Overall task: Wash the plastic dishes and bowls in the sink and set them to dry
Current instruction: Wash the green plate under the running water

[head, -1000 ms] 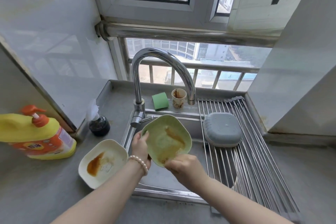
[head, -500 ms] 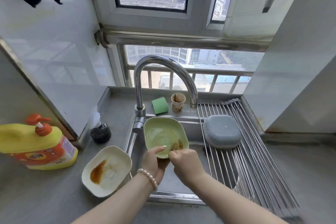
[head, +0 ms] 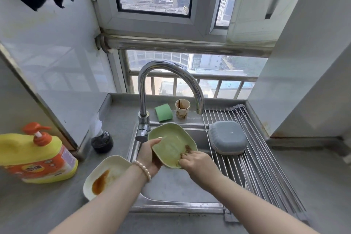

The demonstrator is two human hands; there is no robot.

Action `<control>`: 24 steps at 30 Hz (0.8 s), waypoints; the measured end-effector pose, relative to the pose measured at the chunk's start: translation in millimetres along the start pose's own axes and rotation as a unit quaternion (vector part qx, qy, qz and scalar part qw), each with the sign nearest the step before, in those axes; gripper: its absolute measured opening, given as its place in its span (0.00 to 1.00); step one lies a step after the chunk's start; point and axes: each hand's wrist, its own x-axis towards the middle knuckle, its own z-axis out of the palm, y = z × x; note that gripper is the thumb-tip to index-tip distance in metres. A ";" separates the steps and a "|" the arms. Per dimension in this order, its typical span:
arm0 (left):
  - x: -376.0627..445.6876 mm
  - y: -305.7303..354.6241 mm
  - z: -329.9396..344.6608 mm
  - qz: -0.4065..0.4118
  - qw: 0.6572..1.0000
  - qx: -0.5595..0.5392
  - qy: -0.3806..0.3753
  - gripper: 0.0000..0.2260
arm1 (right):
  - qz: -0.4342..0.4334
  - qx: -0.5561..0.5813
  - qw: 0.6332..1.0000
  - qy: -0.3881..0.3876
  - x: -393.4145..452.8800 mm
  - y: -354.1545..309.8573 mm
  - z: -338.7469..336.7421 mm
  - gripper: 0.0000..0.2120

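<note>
Reaching in from the bottom edge of the frame, both my forearms meet at the centre over the sink (head: 176,186). My left hand (head: 150,155), a pearl bracelet (head: 142,169) on its wrist, cups the green dish (head: 171,145) from below with the thumb curled over its left rim, holding it tilted above the basin. My right hand (head: 195,163) comes in from the lower right, its fingers bent down and pressing on the brown smear at the dish's right edge; I cannot tell whether they pinch anything. At lower left of centre, a white dish (head: 108,174) with an orange-brown stain sits on the counter beside the sink rim, just by my left wrist. Far left stands a yellow detergent bottle (head: 36,157). Right of centre, a grey dish (head: 228,137) lies upside down on the roll-up rack (head: 266,167). Further back, the faucet (head: 161,89) arches over the basin, with a green sponge (head: 163,112) and a stained paper cup (head: 182,108) on the ledge behind it.
</note>
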 end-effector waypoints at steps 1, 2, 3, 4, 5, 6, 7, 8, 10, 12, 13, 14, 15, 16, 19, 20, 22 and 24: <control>-3.1 -8.4 4.3 0.011 0.999 -0.037 -0.017 0.14 | 0.018 0.012 1.000 0.008 5.1 -10.4 0.6 0.12; -7.2 -16.2 7.8 0.018 0.996 -0.075 -0.034 0.14 | 0.039 0.031 0.999 0.020 9.3 -20.7 2.0 0.12; -10.3 -21.3 10.0 0.020 0.993 -0.105 -0.045 0.14 | 0.064 0.059 0.996 0.035 13.0 -30.5 3.3 0.12; -11.8 -23.0 10.1 0.017 0.991 -0.122 -0.050 0.14 | 0.089 0.093 0.990 0.056 14.2 -39.5 5.3 0.12; -11.9 -22.4 9.5 0.011 0.990 -0.128 -0.052 0.15 | 0.105 0.129 0.983 0.074 13.2 -45.1 6.8 0.13; -12.7 -19.7 8.0 0.004 0.991 -0.125 -0.054 0.16 | 0.107 0.161 0.977 0.094 9.8 -46.5 9.1 0.14; -11.9 -15.4 5.4 -0.003 0.992 -0.114 -0.053 0.17 | 0.100 0.185 0.972 0.109 6.4 -44.3 10.0 0.14; -10.8 -9.9 1.9 -0.010 0.994 -0.098 -0.052 0.18 | 0.086 0.190 0.971 0.119 3.0 -39.9 10.0 0.11; -5.3 -1.7 -3.7 -0.024 0.997 -0.060 -0.044 0.18 | 0.036 0.137 0.982 0.123 -6.7 -19.9 9.1 0.05; -1.4 4.4 -6.5 -0.035 0.998 -0.037 -0.031 0.17 | -0.009 0.038 0.995 0.090 -12.4 2.1 6.2 0.12; -0.4 6.0 -6.8 -0.038 0.998 -0.031 -0.025 0.17 | -0.015 -0.006 0.997 0.070 -13.6 6.6 5.4 0.11; 0.8 6.1 -6.6 -0.038 0.999 -0.030 -0.021 0.16 | -0.011 -0.041 0.997 0.058 -12.7 5.7 5.8 0.08; 2.2 6.4 -6.1 -0.036 0.999 -0.033 -0.018 0.16 | 0.002 -0.055 0.997 0.052 -10.3 0.3 7.9 0.06; 3.1 4.9 -4.8 -0.029 0.998 -0.044 -0.015 0.16 | 0.023 -0.046 0.997 0.051 -8.1 -7.3 11.0 0.06; 3.3 -2.8 3.2 0.022 0.994 -0.103 -0.019 0.12 | 0.117 0.039 0.990 0.070 -0.2 -31.7 14.3 0.15; 1.9 -6.5 7.1 0.035 0.991 -0.126 -0.021 0.10 | 0.142 0.054 0.985 0.080 3.4 -37.2 13.1 0.15; -3.9 -16.3 13.6 0.031 0.986 -0.161 -0.039 0.10 | 0.170 0.083 0.977 0.096 12.2 -50.4 9.2 0.13; -10.3 -26.6 18.5 0.001 0.983 -0.172 -0.061 0.15 | 0.185 0.118 0.970 0.101 23.0 -61.8 1.3 0.09</control>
